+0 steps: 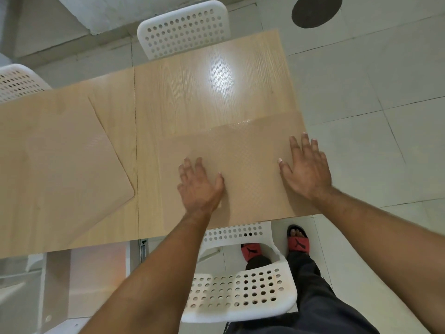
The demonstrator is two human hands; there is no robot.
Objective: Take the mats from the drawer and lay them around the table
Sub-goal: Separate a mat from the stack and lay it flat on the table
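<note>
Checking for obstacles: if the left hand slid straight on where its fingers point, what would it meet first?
Nothing standing: the left hand would cross the mat onto bare table; the white chair likely lies beyond the edge.

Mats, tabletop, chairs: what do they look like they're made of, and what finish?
Near mat and left mat: likely thin flexible plastic, tan and semi-sheer, going by the fine embossed grid and a shiny ripple at the near mat's far edge.
Tabletop: probably wood-grain laminate, semi-gloss, with a bright glare patch.
Chairs: white moulded plastic, matte, with round perforations.
</note>
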